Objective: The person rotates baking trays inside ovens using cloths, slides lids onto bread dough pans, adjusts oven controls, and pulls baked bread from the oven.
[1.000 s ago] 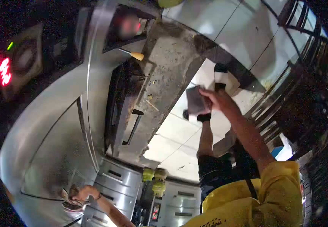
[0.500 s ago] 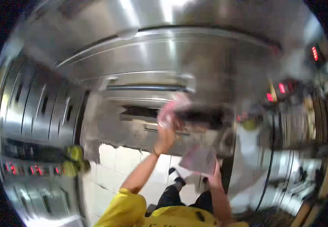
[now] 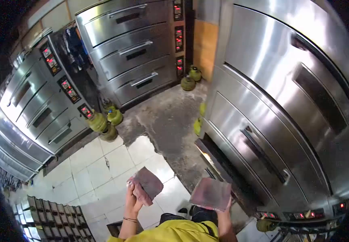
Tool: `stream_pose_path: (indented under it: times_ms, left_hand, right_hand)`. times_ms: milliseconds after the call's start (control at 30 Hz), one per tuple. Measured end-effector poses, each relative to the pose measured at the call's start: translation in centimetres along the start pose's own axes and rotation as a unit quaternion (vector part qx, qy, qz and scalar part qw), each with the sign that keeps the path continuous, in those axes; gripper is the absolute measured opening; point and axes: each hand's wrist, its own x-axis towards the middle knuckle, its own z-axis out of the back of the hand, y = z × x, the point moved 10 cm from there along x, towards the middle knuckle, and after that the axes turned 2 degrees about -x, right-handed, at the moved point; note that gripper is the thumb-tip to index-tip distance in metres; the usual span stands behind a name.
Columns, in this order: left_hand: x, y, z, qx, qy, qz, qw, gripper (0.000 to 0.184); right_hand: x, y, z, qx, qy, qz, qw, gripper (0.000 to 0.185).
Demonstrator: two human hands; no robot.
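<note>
In the head view, my left hand [image 3: 131,201] is closed on a square oven pad [image 3: 150,183]. Its face is grey, and pink cloth shows along the gripped side. A second square oven pad [image 3: 210,193], grey with pinkish edges, lies in the grip of my right hand [image 3: 224,209]; most of those fingers are hidden behind it. The pads are apart, held in front of my body above the floor. Close to my right hand stands a large steel deck oven [image 3: 247,141] with its doors shut.
More deck ovens [image 3: 130,52] stand ahead, and another oven [image 3: 41,105] is at the left, with red displays lit. Green gas cylinders [image 3: 98,122] sit beside them. Stacked baking tins [image 3: 57,218] are at lower left. White floor tiles [image 3: 90,177] meet rough concrete [image 3: 162,121].
My view has turned left, so the oven that was in front is now on my right. My left hand, earlier raised toward that oven, has come down; both pads stay in my hands.
</note>
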Motion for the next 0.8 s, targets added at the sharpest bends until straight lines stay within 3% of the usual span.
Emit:
stream_pose_path:
  times_ms: [100, 133, 167, 200, 300, 333, 400, 433, 500, 600, 633, 667, 733, 767, 800]
  left_hand:
    - [3.4, -3.5, 0.2, -0.064, 0.024, -0.087, 0.994, 0.052]
    - [6.1, -4.6, 3.1, 0.010, -0.012, -0.179, 0.984, 0.055]
    - [6.8, -5.0, 0.5, -0.030, -0.021, -0.177, 0.984, 0.060]
    - [7.4, -5.4, -2.2, -0.071, -0.029, -0.176, 0.981, 0.065]
    - [13.0, -4.8, -4.7, -0.096, 0.007, -0.127, 0.987, 0.070]
    - [14.9, -6.0, -5.0, -0.071, -0.014, -0.170, 0.983, 0.069]
    - [16.8, -8.9, -6.3, -0.056, -0.055, -0.208, 0.975, 0.064]
    - [19.1, -9.0, -2.8, -0.183, 0.034, -0.170, 0.968, 0.062]
    - [19.6, -12.7, -8.4, -0.062, 0.004, -0.213, 0.975, 0.055]
    - [21.7, -14.4, 1.5, 0.031, -0.154, -0.149, 0.976, 0.048]
    - [20.8, -13.3, 1.6, 0.027, -0.176, -0.135, 0.975, 0.048]
    - [20.0, -15.9, -0.6, 0.223, -0.198, -0.231, 0.926, 0.042]
    - [24.5, -16.6, 6.1, 0.130, -0.142, -0.188, 0.963, 0.032]
    - [26.3, -17.8, 5.3, 0.130, -0.133, -0.186, 0.965, 0.032]
    - [28.0, -18.8, 4.5, 0.034, -0.176, -0.165, 0.970, 0.034]
  right_hand:
    - [4.6, -1.5, -7.7, -0.083, 0.125, 0.031, 0.988, 0.047]
    - [6.3, -2.4, -12.5, 0.044, 0.141, -0.043, 0.988, 0.048]
    - [7.7, -3.4, -15.8, 0.168, 0.152, -0.115, 0.967, 0.049]
    - [9.5, -4.2, -16.1, 0.172, 0.143, -0.119, 0.967, 0.049]
    - [17.5, -6.4, -13.3, -0.087, 0.122, -0.057, 0.987, 0.051]
    - [20.0, -7.2, -12.8, -0.173, 0.115, -0.041, 0.977, 0.052]
    - [18.8, -8.2, -19.1, -0.159, 0.030, -0.196, 0.967, 0.055]
    - [20.9, -8.8, -18.1, -0.131, 0.053, -0.232, 0.963, 0.054]
    - [27.6, -9.5, -19.9, -0.198, 0.057, -0.163, 0.965, 0.056]
    - [33.9, -9.6, -21.9, -0.318, 0.040, -0.187, 0.929, 0.056]
    - [34.8, -9.5, -24.9, -0.337, 0.044, -0.187, 0.922, 0.057]
    - [35.7, -9.5, -27.9, -0.355, 0.047, -0.186, 0.915, 0.058]
    - [37.8, -10.1, -33.0, -0.444, -0.044, -0.231, 0.865, 0.059]
    - [40.8, -10.9, -33.1, -0.444, -0.045, -0.222, 0.867, 0.059]
    - [44.2, -12.3, -31.7, -0.482, -0.028, -0.246, 0.841, 0.058]
